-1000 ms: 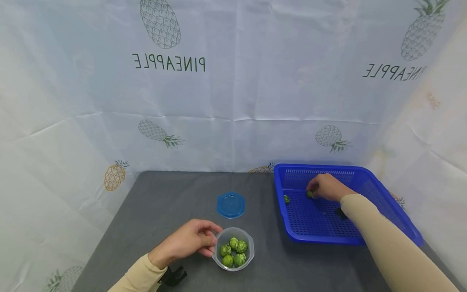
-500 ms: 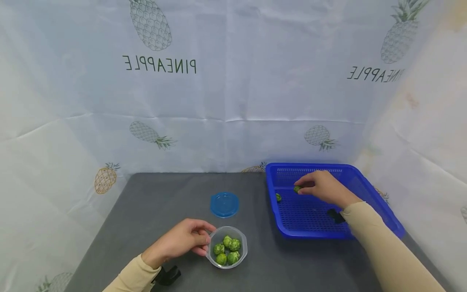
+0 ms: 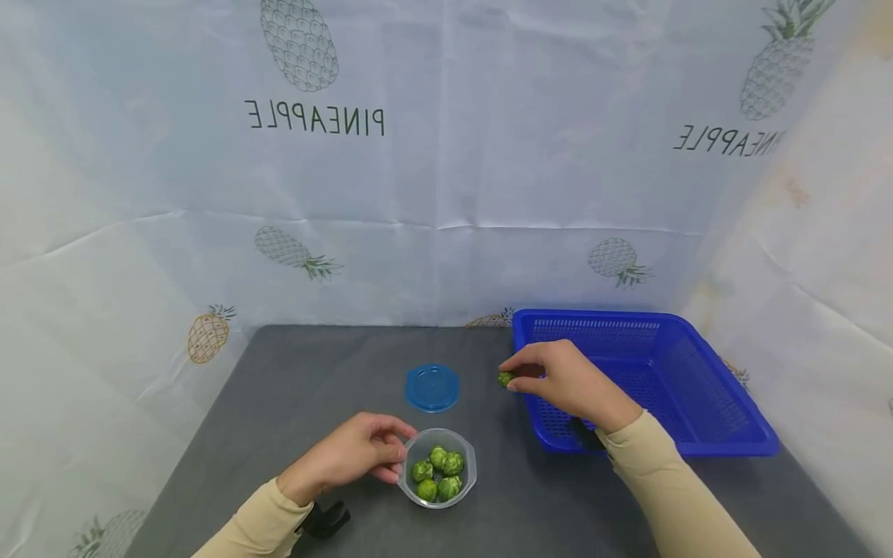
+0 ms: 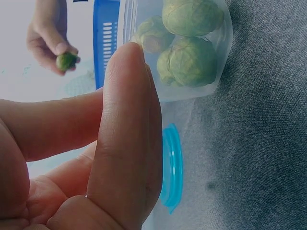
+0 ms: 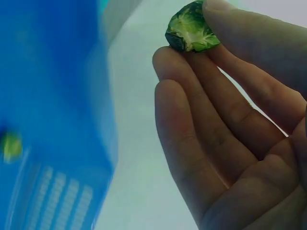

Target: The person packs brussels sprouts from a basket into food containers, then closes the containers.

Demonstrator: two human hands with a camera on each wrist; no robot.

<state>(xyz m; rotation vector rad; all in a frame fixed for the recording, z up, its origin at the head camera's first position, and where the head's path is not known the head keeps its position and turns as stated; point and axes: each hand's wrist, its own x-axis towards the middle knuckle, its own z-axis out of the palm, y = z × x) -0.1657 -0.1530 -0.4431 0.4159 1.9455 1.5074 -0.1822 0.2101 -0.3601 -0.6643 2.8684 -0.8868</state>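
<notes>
A clear plastic container (image 3: 472,467) stands on the grey table with several Brussels sprouts (image 3: 449,487) inside. My left hand (image 3: 356,456) holds it by the left rim, thumb and fingers bent at the edge. Between the thumb and fingertips of my right hand (image 3: 575,384) a single Brussels sprout (image 5: 192,29) is pinched, raised over the left rim of the blue basket (image 3: 593,313). The other fingers of that hand stretch out below the sprout in the right wrist view.
A round blue lid (image 3: 432,389) lies flat behind the container. Another sprout (image 5: 10,146) shows blurred inside the basket, in the right wrist view. A pineapple-print curtain (image 3: 446,155) hangs behind the grey table (image 3: 314,372).
My right hand has lifted the Brussels sprout from the basket floor and carried it left to the basket's near-left rim. My left hand stays at the container.
</notes>
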